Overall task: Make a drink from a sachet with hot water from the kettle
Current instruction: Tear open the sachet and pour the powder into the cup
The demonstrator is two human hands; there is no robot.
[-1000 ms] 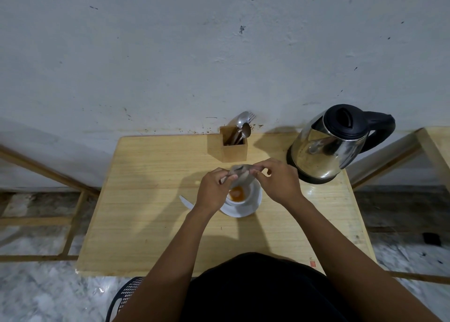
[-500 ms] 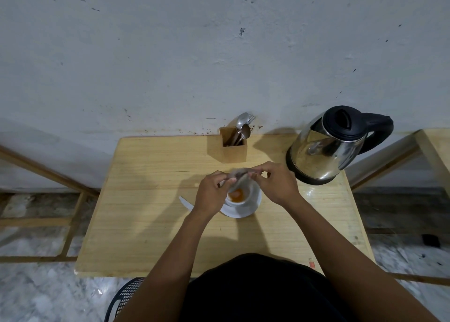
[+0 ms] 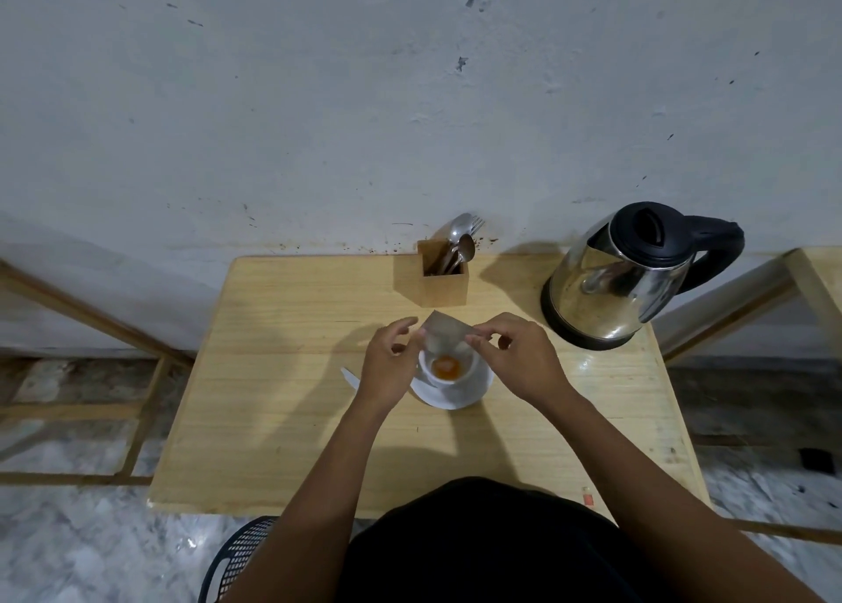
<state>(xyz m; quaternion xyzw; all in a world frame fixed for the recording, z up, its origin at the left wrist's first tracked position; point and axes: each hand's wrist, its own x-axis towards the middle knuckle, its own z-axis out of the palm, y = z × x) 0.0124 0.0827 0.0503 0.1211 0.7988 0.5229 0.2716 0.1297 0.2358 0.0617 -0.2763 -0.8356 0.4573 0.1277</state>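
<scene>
A white cup (image 3: 471, 368) stands on a white saucer (image 3: 474, 390) at the middle of the wooden table (image 3: 282, 402). Orange powder (image 3: 446, 366) lies in the cup's bottom. Both hands hold a greyish sachet (image 3: 444, 334) upended just above the cup. My left hand (image 3: 392, 365) pinches its left side and my right hand (image 3: 519, 356) pinches its right edge. A steel kettle (image 3: 610, 283) with a black lid and handle stands at the table's back right, apart from both hands.
A wooden holder (image 3: 444, 281) with spoons and a fork stands behind the cup, near the wall. A small white scrap (image 3: 350, 377) lies left of the saucer. A black mesh chair edge (image 3: 237, 557) shows below the table's front edge.
The sachet has been lifted and turned more upright over the cup. Both hands have spread slightly apart. The kettle and holder have not moved.
</scene>
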